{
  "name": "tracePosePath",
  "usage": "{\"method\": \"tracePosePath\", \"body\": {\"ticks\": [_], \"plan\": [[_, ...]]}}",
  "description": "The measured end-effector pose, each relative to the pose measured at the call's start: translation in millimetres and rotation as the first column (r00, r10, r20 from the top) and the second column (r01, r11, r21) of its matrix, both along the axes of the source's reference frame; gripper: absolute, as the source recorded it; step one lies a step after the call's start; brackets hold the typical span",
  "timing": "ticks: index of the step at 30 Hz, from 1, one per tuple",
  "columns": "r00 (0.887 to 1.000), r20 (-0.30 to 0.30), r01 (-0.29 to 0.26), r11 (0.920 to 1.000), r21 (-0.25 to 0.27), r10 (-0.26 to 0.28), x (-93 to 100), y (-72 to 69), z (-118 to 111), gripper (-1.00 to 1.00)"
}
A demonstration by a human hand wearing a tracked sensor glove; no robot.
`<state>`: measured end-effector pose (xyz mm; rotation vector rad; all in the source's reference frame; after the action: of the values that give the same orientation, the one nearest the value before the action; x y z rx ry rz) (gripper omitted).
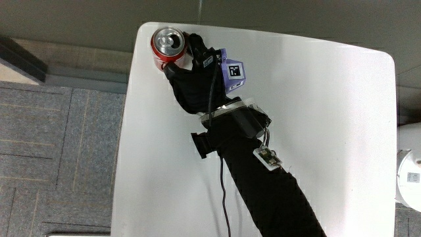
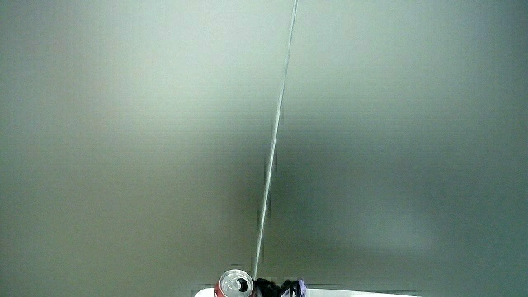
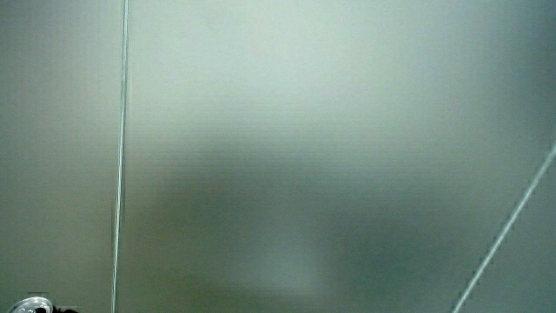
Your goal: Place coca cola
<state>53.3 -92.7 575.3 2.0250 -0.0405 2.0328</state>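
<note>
A red Coca-Cola can (image 1: pixel 168 46) with a silver top stands upright at a corner of the white table (image 1: pixel 316 118), the corner farthest from the person. The gloved hand (image 1: pixel 191 62) is beside the can, its fingers wrapped around the can's body. The patterned cube (image 1: pixel 231 72) rides on the back of the hand, and the black-sleeved forearm (image 1: pixel 263 184) stretches across the table toward the person. Both side views show mostly a pale wall; the can's top (image 2: pixel 235 285) and the hand (image 2: pixel 276 288) peek in at the edge of a side view, and the can's rim (image 3: pixel 35 305) shows too.
Grey carpet floor (image 1: pixel 52 145) lies beside the table edge nearest the can. A white object (image 1: pixel 409 174) stands off the table at the edge away from the can.
</note>
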Motion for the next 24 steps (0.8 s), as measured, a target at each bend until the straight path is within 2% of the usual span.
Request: {"method": "tracePosePath", "body": {"ticks": [2,3,5,6,8,9,10,11,12,13,14,15,16,17,18,19,23,24], "plan": [[1.0,0.021,-0.007,1.0,-0.001,0.007,1.5,0.4,2.9,-0.06],[1.0,0.003,-0.012,0.9998,-0.017,0.012,2.5,1.2,1.7,-0.12],[1.0,0.005,-0.007,0.9998,-0.017,0.007,3.3,2.3,1.0,-0.24],[1.0,-0.005,-0.007,1.0,0.002,0.007,4.0,2.3,0.9,-0.29],[1.0,0.021,-0.005,0.9998,0.02,0.005,4.1,2.1,4.6,-0.41],[1.0,0.007,-0.004,1.0,-0.006,0.004,4.6,3.1,3.8,-0.47],[1.0,0.001,-0.004,1.0,0.003,0.004,5.1,2.8,5.9,-0.53],[1.0,0.01,-0.001,1.0,-0.004,0.001,5.0,3.8,4.2,-0.59],[1.0,-0.007,0.002,0.9998,-0.02,-0.002,5.8,4.5,6.2,-0.65],[1.0,0.011,0.001,1.0,0.001,-0.001,5.7,4.6,7.0,-0.71],[1.0,0.023,0.007,0.9999,-0.008,-0.007,5.6,5.4,6.4,-0.76],[1.0,-0.014,0.01,0.9998,-0.016,-0.011,6.8,5.1,9.6,-0.82],[1.0,0.016,0.009,0.9998,-0.017,-0.008,6.4,6.0,7.6,-0.88],[1.0,0.005,0.018,0.9996,-0.019,-0.018,7.2,6.3,8.8,-0.94],[1.0,0.013,0.012,0.9998,0.013,-0.012,7.8,5.8,11.0,-1.0],[1.0,0.003,0.011,0.9999,-0.009,-0.011,8.4,6.7,9.9,-1.0],[0.997,-0.075,0.024,0.9997,-0.002,-0.024,9.9,7.0,10.6,-1.0],[0.995,-0.092,0.028,0.9992,-0.027,-0.03,10.4,7.7,11.4,-1.0]]}}
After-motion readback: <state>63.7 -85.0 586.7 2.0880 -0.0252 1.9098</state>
